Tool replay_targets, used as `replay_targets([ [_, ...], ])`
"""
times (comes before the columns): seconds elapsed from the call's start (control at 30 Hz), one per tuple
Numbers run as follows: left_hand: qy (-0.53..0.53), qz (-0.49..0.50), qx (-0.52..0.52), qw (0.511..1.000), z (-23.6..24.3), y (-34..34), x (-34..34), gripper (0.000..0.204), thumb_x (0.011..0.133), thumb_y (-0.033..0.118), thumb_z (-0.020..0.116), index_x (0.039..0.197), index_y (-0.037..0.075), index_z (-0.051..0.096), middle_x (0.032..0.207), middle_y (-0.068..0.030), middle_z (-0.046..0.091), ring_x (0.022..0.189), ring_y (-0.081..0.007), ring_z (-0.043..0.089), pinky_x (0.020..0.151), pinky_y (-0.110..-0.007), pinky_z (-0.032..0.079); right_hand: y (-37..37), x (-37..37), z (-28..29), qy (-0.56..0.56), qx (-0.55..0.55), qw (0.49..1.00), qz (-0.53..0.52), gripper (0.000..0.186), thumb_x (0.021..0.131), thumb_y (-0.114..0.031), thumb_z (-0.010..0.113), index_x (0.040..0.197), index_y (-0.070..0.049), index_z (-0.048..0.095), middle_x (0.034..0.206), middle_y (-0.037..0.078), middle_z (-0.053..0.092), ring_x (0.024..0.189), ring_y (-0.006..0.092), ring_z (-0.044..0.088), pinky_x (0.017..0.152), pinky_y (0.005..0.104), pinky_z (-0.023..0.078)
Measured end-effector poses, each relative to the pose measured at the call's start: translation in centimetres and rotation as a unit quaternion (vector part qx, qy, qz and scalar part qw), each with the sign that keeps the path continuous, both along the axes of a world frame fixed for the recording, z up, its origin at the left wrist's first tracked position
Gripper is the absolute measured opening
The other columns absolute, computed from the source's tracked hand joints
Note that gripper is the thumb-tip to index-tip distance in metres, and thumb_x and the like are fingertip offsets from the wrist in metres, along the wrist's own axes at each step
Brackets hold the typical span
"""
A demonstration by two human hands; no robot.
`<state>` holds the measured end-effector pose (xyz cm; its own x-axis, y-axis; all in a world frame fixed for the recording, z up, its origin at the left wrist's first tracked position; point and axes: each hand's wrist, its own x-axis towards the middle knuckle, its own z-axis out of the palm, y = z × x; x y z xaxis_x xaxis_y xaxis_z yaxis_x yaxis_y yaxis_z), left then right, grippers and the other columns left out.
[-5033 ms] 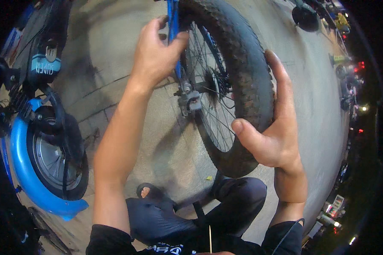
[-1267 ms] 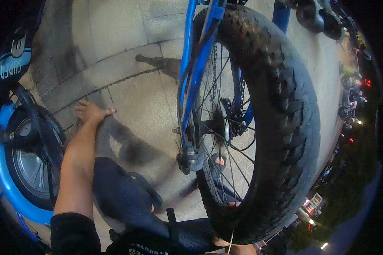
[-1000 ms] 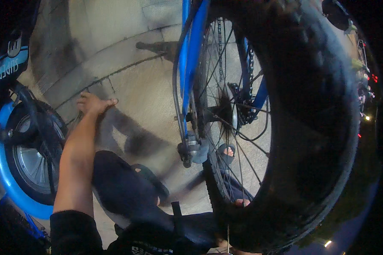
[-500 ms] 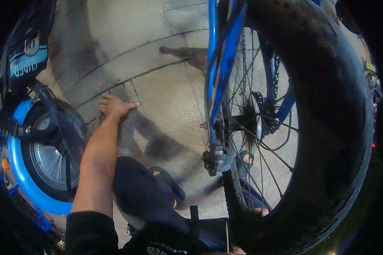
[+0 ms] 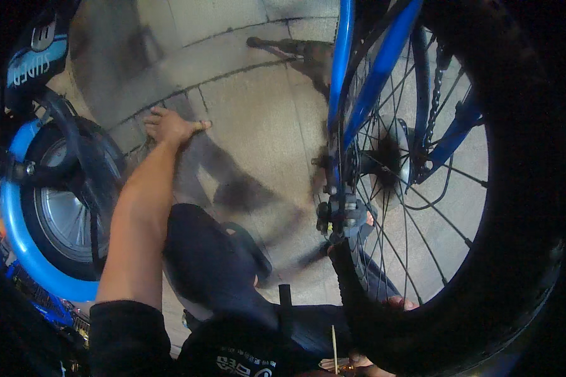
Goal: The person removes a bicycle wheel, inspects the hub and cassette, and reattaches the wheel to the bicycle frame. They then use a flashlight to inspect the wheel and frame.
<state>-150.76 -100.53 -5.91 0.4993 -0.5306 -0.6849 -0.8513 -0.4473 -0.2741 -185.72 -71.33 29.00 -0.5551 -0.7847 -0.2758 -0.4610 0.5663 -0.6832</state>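
Observation:
My left hand is stretched out low over the paved floor, its thumb apart from the fingers and nothing in it. I cannot tell whether it touches the tiles. At right, close to me, stands a bicycle's wide black tyre. Blue frame tubes, a chain and a brake caliper sit beside its spokes. A patch of skin shows past the spokes near the tyre's lower rim; it may be part of my right hand, mostly hidden. A thin pale stick rises at the lower edge.
At left stands another vehicle with a black wheel, a bright blue fender and a dark body panel. My bent leg and dark sandal are below my left hand. A dark, branching object lies on the paving, partly behind the blue tubes.
The bicycle wheel and blue tubes have shifted right in the view. My left hand sits slightly higher in the picture, still spread. The whole view seems to have moved a little.

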Motion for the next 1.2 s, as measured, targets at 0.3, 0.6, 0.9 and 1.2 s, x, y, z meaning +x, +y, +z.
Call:
replay_targets([
  [0.3,-0.001,-0.016,-0.011,1.000,-0.2,-0.2,-0.8,0.155,0.047,0.071,0.084,0.148,-0.011,0.000,0.150,-0.0419,0.012,0.144,-0.0488,0.010,0.118,-0.052,0.010,-0.8,-0.7,0.9,0.108,-0.039,0.993,-0.012,0.093,0.079,-0.056,0.067,0.146,-0.001,0.032,0.139,0.020,0.046,0.126,0.0313,0.048,0.111,0.0443,0.033],
  [0.6,-0.005,0.000,-0.010,1.000,1.2,-0.3,-1.0,0.148,0.050,0.064,0.087,0.147,-0.013,0.005,0.149,-0.0412,0.018,0.144,-0.0467,0.014,0.118,-0.047,0.009,-3.1,0.9,4.9,0.263,-0.033,0.964,-0.011,0.094,0.081,-0.060,0.066,0.145,-0.001,0.032,0.139,0.022,0.046,0.124,0.0325,0.049,0.110,0.0450,0.034],
  [0.9,0.019,0.013,-0.011,1.000,0.2,-0.2,-0.5,0.152,0.049,0.065,0.086,0.148,-0.011,0.000,0.150,-0.0429,0.009,0.144,-0.0498,0.007,0.118,-0.052,0.006,-4.3,1.9,6.2,0.312,0.006,0.950,-0.021,0.095,0.081,-0.060,0.068,0.144,0.001,0.032,0.132,0.023,0.052,0.116,0.0324,0.056,0.104,0.0448,0.042],
  [1.2,0.008,0.013,-0.047,0.999,-0.1,0.3,-0.9,0.144,0.053,0.059,0.088,0.147,-0.012,0.005,0.149,-0.0426,0.013,0.144,-0.0484,0.009,0.118,-0.051,0.007,-4.6,1.9,5.5,0.205,-0.046,0.977,-0.021,0.086,0.083,-0.054,0.067,0.142,-0.001,0.033,0.130,0.021,0.052,0.115,0.0309,0.054,0.101,0.0424,0.043],
])
